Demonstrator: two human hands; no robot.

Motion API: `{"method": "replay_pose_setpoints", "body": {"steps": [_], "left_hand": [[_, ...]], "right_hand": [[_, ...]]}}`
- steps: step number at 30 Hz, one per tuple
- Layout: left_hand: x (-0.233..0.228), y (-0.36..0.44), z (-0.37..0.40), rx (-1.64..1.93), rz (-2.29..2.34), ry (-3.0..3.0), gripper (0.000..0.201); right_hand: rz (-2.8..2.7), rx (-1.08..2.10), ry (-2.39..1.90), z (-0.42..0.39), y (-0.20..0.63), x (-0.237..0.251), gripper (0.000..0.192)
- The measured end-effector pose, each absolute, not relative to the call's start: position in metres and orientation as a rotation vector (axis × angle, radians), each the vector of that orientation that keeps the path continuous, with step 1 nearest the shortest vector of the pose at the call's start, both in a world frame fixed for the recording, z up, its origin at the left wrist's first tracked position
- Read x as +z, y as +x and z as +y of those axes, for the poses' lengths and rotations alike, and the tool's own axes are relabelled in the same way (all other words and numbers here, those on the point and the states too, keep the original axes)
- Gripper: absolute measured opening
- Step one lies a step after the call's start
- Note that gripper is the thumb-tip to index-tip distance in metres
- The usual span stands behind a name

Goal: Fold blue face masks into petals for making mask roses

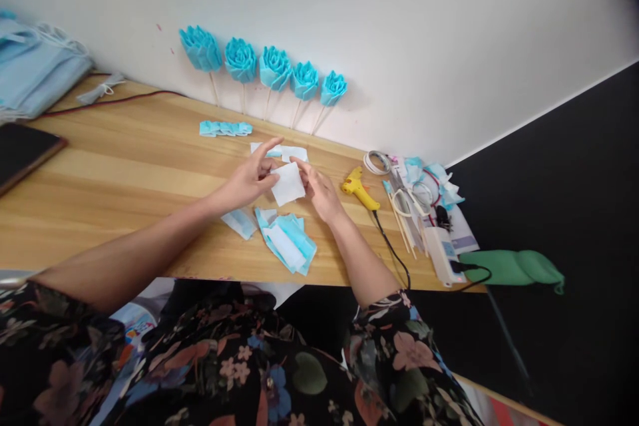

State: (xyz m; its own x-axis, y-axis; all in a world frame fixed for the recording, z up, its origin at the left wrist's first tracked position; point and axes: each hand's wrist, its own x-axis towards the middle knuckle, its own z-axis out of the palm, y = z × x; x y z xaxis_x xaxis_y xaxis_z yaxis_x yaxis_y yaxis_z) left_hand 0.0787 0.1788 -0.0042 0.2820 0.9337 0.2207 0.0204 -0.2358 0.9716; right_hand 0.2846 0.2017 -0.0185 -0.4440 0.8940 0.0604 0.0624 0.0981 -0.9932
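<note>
Both of my hands hold one small white square piece (288, 184) of mask fabric above the wooden table (124, 173). My left hand (248, 178) pinches its left edge, with the index finger stretched out over it. My right hand (319, 190) grips its right edge. Just below the hands lies a pile of blue and white cut mask pieces (287, 237), with a smaller folded piece (240, 221) to its left. Two white pieces (284, 152) lie just beyond the hands.
Several blue fabric roses on sticks (273, 70) lean on the wall. A folded blue strip (225, 128) lies before them. A yellow glue gun (358, 188), scissors (408, 198), sticks and a power strip (442, 253) sit at right. Masks (30, 70) and a phone (22, 150) are at left.
</note>
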Motion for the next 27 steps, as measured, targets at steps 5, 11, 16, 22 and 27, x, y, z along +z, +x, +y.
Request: {"method": "replay_pose_setpoints", "body": {"steps": [5, 11, 16, 22, 27], "left_hand": [[-0.0053, 0.0782, 0.1806, 1.157, 0.942, 1.526, 0.080], [-0.0044, 0.0773, 0.1834, 1.252, 0.981, 1.455, 0.073], [-0.0031, 0.0739, 0.1843, 1.258, 0.973, 1.417, 0.067], [-0.0035, 0.0762, 0.1813, 1.085, 0.978, 1.435, 0.066], [-0.0046, 0.0793, 0.1816, 1.063, 0.953, 1.531, 0.044]], "right_hand": [[-1.652, 1.395, -0.974, 0.2016, 0.2804, -0.0196, 0.077], [-1.632, 1.407, -0.927, 0.2017, 0.2794, -0.0218, 0.076], [-1.652, 1.366, -0.934, 0.2024, 0.2793, -0.0214, 0.080], [-1.628, 1.324, -0.906, 0.2021, 0.2790, -0.0218, 0.074], [-1.630, 1.300, -0.887, 0.2031, 0.2809, -0.0231, 0.065]]}}
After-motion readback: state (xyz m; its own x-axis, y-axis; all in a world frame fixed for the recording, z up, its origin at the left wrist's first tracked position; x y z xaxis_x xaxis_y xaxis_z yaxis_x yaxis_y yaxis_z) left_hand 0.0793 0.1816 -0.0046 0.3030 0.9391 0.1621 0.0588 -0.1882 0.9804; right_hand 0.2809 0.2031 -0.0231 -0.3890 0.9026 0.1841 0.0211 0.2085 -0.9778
